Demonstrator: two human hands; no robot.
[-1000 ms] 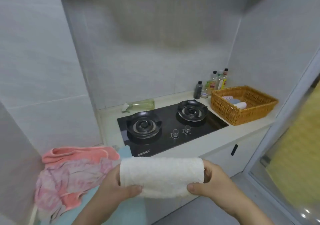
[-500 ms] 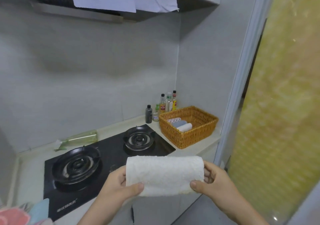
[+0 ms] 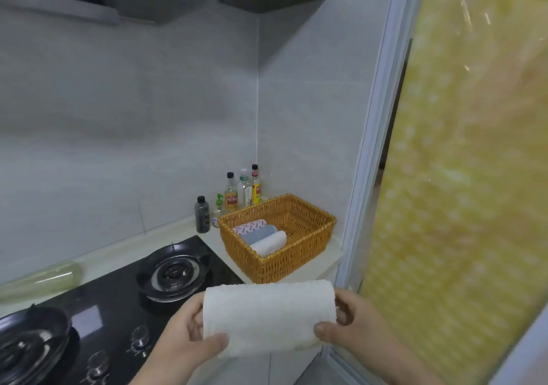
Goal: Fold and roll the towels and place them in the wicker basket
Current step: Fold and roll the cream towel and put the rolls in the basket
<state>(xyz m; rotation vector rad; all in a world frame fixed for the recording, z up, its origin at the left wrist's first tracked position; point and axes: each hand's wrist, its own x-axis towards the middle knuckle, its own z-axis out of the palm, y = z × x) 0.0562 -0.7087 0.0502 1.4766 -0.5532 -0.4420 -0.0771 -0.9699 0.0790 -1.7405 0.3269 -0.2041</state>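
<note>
White rolled towel (image 3: 268,316) is clasped at its ends by left grip (image 3: 185,337) and right grip (image 3: 355,328), wicker basket (image 3: 284,266) just beyond.

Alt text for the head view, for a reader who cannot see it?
The left hand and right hand grip a rolled white terry towel by its ends, near a black gas hob. Beyond, a rectangular wicker basket holds three rolled towels; bottles stand behind it.

Most fingers of left hand (image 3: 185,344) & right hand (image 3: 357,327) hidden behind towel roll (image 3: 268,316). Stove's left burner (image 3: 26,352) cut by frame edge. Labels on bottles (image 3: 231,196) too small to read. The green bottle (image 3: 44,278) is blurred, cut off at left.
</note>
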